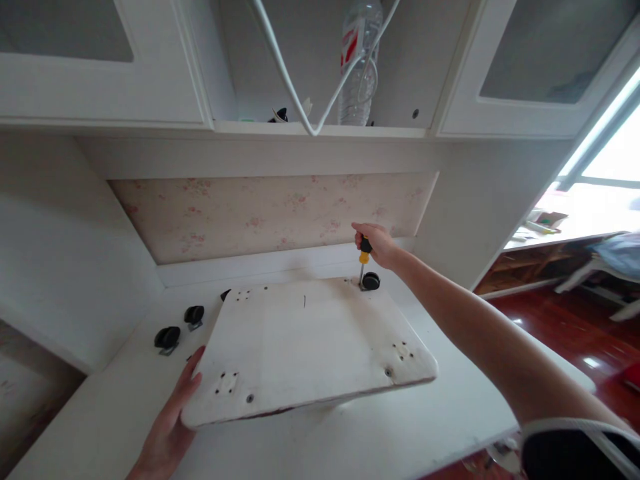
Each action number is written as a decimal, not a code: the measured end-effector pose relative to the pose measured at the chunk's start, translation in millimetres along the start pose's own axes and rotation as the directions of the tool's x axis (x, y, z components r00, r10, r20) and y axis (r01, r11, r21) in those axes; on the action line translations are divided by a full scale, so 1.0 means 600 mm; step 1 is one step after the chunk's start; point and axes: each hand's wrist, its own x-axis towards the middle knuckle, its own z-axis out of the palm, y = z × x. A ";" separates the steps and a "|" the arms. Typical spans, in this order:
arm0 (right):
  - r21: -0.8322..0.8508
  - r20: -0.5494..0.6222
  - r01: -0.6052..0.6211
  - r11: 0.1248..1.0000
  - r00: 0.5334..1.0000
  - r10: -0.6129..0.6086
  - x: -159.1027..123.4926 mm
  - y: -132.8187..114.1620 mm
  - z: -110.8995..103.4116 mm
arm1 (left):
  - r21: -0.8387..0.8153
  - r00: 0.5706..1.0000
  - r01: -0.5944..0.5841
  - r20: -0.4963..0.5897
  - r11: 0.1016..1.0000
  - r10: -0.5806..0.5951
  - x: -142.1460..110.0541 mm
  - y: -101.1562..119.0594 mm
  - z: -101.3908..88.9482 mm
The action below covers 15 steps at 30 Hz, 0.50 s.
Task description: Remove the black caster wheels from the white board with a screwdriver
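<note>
A white board (310,347) with rounded corners lies raised above the white desktop, with groups of screw holes near its corners. My right hand (376,245) is closed around the black and yellow handle of a screwdriver (365,255). The screwdriver stands nearly upright, its tip down at the metal plate of a black caster wheel (371,281) at the board's far right corner. My left hand (170,420) grips the board's near left edge, its thumb and fingers partly hidden. Two loose caster wheels, one nearer (167,338) and one farther (194,315), lie left of the board.
Above the desktop (370,440) hangs a white cabinet (320,127) with a plastic bottle (357,73) on its shelf. A white cable (287,80) dangles in front. Side panels enclose the desk left and right. A red floor (540,340) shows at right.
</note>
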 end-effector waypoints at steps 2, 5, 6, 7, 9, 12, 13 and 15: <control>-0.139 0.020 -0.001 0.990 1.000 0.004 0.006 -0.007 -0.010 | -0.080 1.000 0.010 0.012 0.997 -0.009 0.002 -0.010 -0.006; -0.411 -0.015 0.003 0.912 1.000 -0.010 0.019 -0.025 -0.027 | -0.089 0.997 0.045 0.074 0.995 -0.039 0.012 -0.020 -0.015; -0.499 -0.032 0.002 0.867 0.999 -0.021 0.025 -0.032 -0.033 | -0.095 0.994 0.057 0.095 0.994 -0.048 0.016 -0.022 -0.017; -0.577 -0.047 -0.002 0.817 0.998 -0.031 0.032 -0.038 -0.038 | -0.107 0.993 0.065 0.107 0.992 -0.053 0.018 -0.024 -0.019; -0.696 -0.062 -0.016 0.718 0.997 -0.039 0.047 -0.047 -0.044 | -0.144 0.993 0.068 0.110 0.987 -0.053 0.021 -0.027 -0.020; -0.799 -0.056 -0.028 0.601 0.998 -0.029 0.067 -0.051 -0.042 | -0.181 0.993 0.070 0.111 0.981 -0.050 0.018 -0.028 -0.019; -0.817 -0.048 -0.025 0.576 0.998 -0.026 0.074 -0.051 -0.040 | -0.182 0.992 0.068 0.114 0.981 -0.047 0.017 -0.028 -0.019; -0.836 -0.020 -0.006 0.549 1.000 -0.020 0.084 -0.049 -0.034 | -0.173 0.993 0.058 0.111 0.983 -0.039 0.014 -0.027 -0.018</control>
